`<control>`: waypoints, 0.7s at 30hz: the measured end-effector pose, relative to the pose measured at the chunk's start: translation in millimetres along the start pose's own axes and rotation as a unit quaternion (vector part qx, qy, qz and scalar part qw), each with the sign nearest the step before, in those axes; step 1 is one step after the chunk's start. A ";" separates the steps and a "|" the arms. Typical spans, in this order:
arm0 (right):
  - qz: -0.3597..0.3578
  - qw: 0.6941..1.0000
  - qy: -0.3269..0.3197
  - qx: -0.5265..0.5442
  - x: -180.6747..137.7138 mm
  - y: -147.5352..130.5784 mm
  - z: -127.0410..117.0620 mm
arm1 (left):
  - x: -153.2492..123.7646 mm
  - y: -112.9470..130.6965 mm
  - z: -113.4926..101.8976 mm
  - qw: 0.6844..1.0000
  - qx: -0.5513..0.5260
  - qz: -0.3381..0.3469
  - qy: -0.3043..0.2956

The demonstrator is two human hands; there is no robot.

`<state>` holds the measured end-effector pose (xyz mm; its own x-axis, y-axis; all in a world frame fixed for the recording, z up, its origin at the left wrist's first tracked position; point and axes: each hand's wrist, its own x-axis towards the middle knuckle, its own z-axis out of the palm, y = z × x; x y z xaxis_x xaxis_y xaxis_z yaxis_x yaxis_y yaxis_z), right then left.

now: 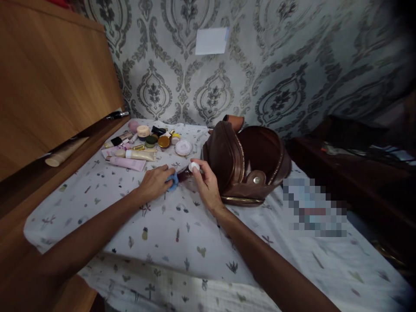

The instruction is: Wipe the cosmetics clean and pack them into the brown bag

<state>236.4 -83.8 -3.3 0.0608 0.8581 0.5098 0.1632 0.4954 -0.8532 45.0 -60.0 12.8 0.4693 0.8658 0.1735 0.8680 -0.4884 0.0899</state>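
Note:
Over the patterned cloth, my right hand (pixel 208 184) pinches the white cap end of a small dark reddish bottle (pixel 185 174). My left hand (pixel 156 184) is closed around a blue cloth (pixel 173 182), which touches the bottle's other end. An open brown leather bag (pixel 227 173) stands just right of my right hand, its zip undone. Beyond my hands lie a round clear-lidded compact (pixel 183 147), an amber-lidded jar (pixel 164 141), a cream tube (pixel 141 155) and a pink tube (pixel 126 163).
More cosmetics cluster at the back, including a peach jar (pixel 143 132). A wooden cabinet (pixel 52 86) borders the left, with a beige tube (pixel 65 152) on its ledge. A blurred-out item (pixel 313 208) lies right of the bag. The patterned wall carries a white paper (pixel 212 41).

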 end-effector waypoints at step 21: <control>-0.016 0.998 0.014 -0.064 -0.9 -3.1 0.8 | -1.5 1.2 6.6 0.995 0.000 0.066 0.072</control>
<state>235.0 -86.1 -1.2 0.0804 0.8377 0.5402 0.2897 0.4990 -0.8168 46.4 -61.2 6.2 0.5512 0.7698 0.3218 0.8002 -0.5969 0.0575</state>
